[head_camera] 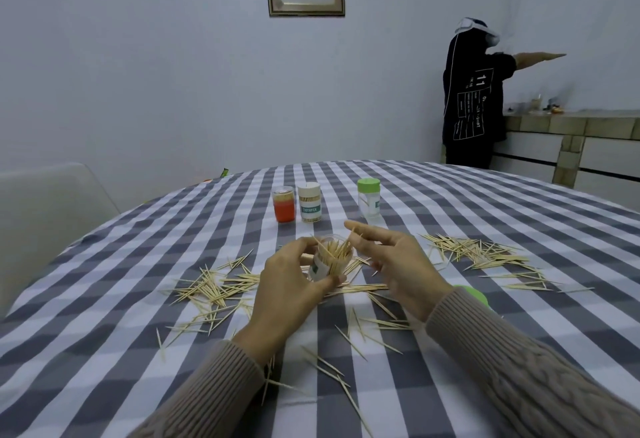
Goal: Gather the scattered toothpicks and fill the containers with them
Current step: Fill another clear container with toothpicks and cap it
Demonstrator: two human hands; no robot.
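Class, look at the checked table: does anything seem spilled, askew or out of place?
Yes. Thin wooden toothpicks lie spilled in loose heaps across the grey-and-white checked tablecloth, some crossing each other. A round green lid lies off its container beside the right hand, while the left hand grips an open clear container with toothpicks jutting out unevenly.

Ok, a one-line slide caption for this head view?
Left hand grips an open toothpick container while right hand feeds toothpicks in; more lie scattered on the checked tablecloth.
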